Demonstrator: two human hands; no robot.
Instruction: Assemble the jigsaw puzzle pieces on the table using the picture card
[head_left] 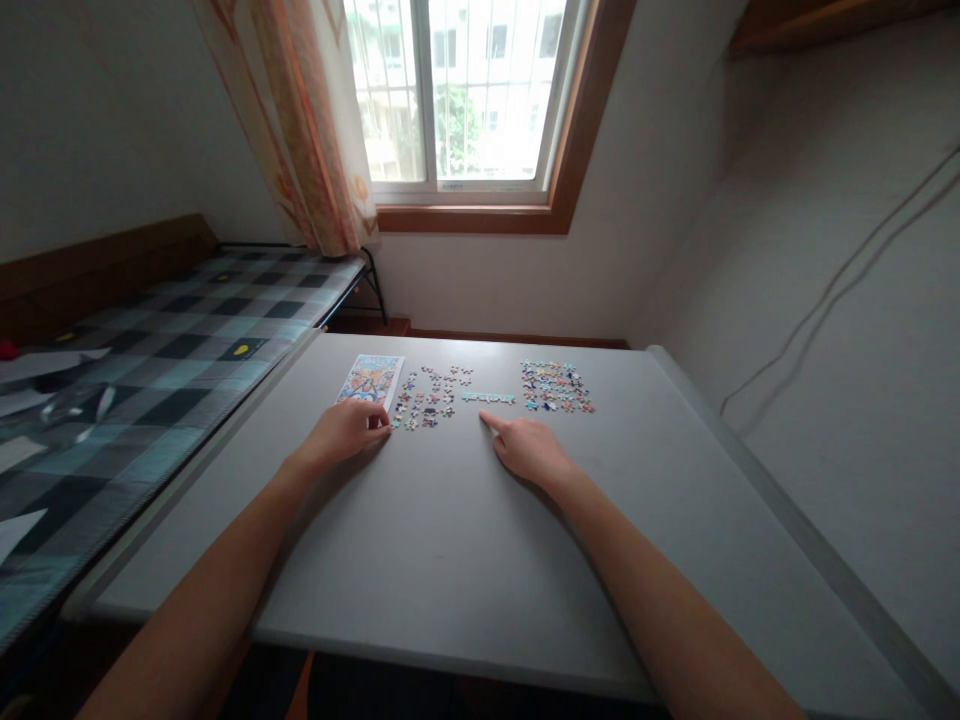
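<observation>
My left hand [349, 430] is over the lower edge of a printed picture card [373, 378], its fingers curled together. Its fingertips are beside the nearest loose puzzle pieces [411, 424]; whether one is pinched between them I cannot make out. My right hand [531, 448] lies on the table with the index finger stretched out and the other fingers bent. That fingertip points just below a short pale-green strip of joined puzzle pieces [489, 399]. Nothing shows in the right hand. To the right of the strip is a block of several more loose pieces [555, 385].
The light grey table [442, 560] has a raised edge along its right side by the wall. At left stands a bed [277, 290] with a checked cover, papers and a clear plastic item on it. A window [480, 100] and a patterned curtain [307, 130] are ahead.
</observation>
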